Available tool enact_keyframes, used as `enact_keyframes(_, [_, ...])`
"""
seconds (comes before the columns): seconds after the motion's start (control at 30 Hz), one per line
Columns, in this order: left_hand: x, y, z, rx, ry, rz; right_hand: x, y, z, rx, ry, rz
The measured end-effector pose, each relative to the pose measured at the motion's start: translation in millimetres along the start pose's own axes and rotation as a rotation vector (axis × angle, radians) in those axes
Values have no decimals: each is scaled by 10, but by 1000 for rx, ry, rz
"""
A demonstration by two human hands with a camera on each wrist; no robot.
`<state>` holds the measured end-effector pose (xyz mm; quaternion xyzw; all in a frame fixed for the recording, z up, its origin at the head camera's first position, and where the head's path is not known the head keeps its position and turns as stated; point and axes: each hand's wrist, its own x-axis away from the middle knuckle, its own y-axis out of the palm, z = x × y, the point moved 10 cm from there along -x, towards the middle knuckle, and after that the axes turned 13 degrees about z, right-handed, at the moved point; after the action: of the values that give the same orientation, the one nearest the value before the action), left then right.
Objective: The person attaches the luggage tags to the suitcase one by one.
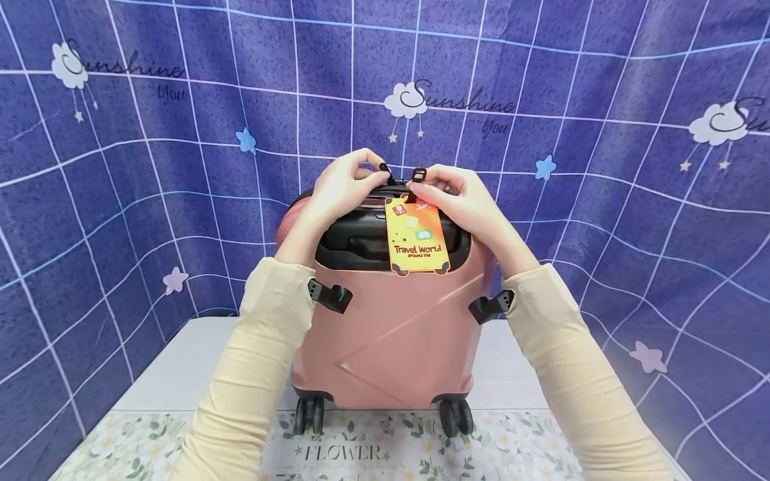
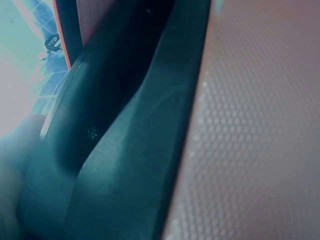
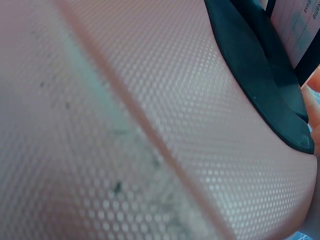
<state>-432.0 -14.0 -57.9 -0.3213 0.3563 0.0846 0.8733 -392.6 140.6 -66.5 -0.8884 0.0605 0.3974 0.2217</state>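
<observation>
A pink hard-shell suitcase [image 1: 397, 334] stands upright on its wheels. At its top, my left hand [image 1: 344, 186] pinches the free end of a black strap [image 1: 387, 172] between thumb and fingers. Beside it, my right hand [image 1: 462, 198] pinches the other part of the strap, near a small black buckle [image 1: 419, 175]. From that strap an orange-yellow luggage tag [image 1: 418, 237] printed "Travel around the World" hangs over the black recessed panel [image 1: 355, 234]. The left wrist view shows the buckle [image 2: 52, 43] beyond the tag's edge; the right wrist view shows the tag's lined back [image 3: 295, 30].
The suitcase's black wheels [image 1: 455, 415] rest on a white surface with a floral "FLOWER" mat [image 1: 343, 453] along the front. A blue gridded curtain [image 1: 337, 73] with clouds and stars surrounds the back and sides. Black camera mounts [image 1: 331, 296] sit at both wrists, close to the shell.
</observation>
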Motion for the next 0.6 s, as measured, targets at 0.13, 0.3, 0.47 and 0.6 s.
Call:
enact_keyframes(0.13, [11, 4, 1, 17, 2, -4, -1, 1, -13, 19, -12, -2])
enact_keyframes(0.3, [22, -8, 14, 29, 17, 2, -1, -8, -22, 40, -28, 7])
enact_keyframes(0.47, [36, -4, 34, 74, 26, -4, 0, -10, -9, 34, -15, 9])
enact_keyframes(0.6, [54, 2, 50, 123, 35, -19, 4, -9, 4, 2, 7, 8])
